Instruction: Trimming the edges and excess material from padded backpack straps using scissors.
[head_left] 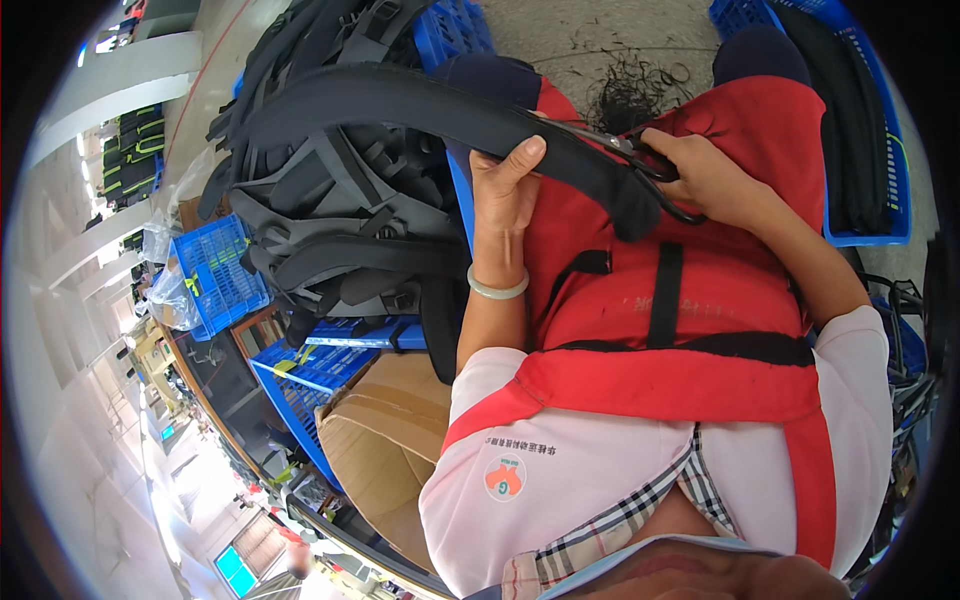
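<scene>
A long, curved black padded strap (400,97) stretches from the bag pile on the left across to my lap. My left hand (507,185) is closed on it near its middle, thumb lying along the near edge. My right hand (708,172) grips a pair of black-handled scissors (647,158), fingers in the loops. The blades point left along the strap's far edge, close against it; whether they are cutting cannot be made out. The rounded strap end hangs just below the scissors, over my red apron (640,385).
Black and grey backpack straps (340,180) are heaped at the left. Below them are a blue crate (222,275) and a cardboard box (385,430). Another blue crate (903,190) holding dark pieces stands at the right. Black thread scraps (635,92) lie on the floor ahead.
</scene>
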